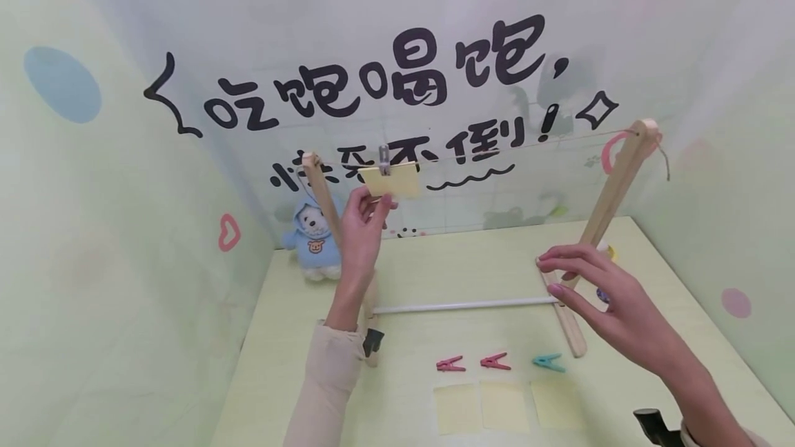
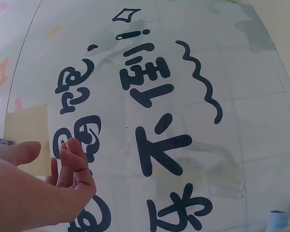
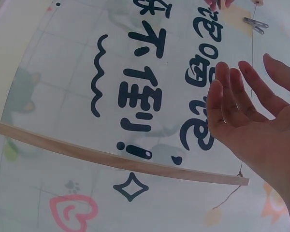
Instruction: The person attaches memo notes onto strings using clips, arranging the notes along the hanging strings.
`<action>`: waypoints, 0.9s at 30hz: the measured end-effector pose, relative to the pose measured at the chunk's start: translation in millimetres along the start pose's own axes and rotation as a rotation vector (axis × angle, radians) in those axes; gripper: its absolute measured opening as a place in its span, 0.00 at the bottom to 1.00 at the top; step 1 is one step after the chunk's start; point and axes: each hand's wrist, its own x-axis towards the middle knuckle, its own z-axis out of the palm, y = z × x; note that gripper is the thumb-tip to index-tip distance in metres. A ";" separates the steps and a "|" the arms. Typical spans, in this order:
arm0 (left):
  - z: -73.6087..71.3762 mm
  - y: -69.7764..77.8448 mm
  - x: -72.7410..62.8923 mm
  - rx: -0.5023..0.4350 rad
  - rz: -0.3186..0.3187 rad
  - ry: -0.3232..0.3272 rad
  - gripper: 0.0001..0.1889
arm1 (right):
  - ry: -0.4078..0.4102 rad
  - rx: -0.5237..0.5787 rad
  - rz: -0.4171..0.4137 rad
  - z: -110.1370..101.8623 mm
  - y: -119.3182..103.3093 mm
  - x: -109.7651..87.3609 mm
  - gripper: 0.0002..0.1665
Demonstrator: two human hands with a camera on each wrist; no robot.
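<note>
A pale yellow paper note (image 1: 402, 181) hangs from a thin string (image 1: 528, 149), with a grey clothespin (image 1: 384, 159) at its top edge. My left hand (image 1: 365, 226) pinches the note near its lower edge. In the left wrist view the thumb lies over the face of the paper (image 2: 29, 121), and the index finger is mostly hidden behind it. Away to the right, my right hand (image 1: 611, 299) is in the air with loosely bent fingers and nothing in them, overlapping the right wooden post (image 1: 611, 192) in the head view.
On the table lie two red clothespins (image 1: 495, 361), a teal clothespin (image 1: 549, 363) and three yellow notes (image 1: 506, 405). A white rod (image 1: 466, 306) joins the stand's feet. Behind the left post (image 1: 323, 192) sits a plush toy in blue (image 1: 315, 247).
</note>
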 end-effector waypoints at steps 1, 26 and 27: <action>-0.8 -1.2 -0.2 -0.003 0.001 -0.006 0.17 | 0.002 0.005 -0.005 1.0 1.8 -0.3 0.32; -22.2 -206.4 -220.0 0.551 -0.239 -0.407 0.28 | -0.007 0.037 0.015 75.3 57.4 -40.3 0.39; -21.3 -202.2 -223.1 0.562 -0.260 -0.413 0.28 | -0.013 0.034 0.012 80.8 59.5 -42.0 0.38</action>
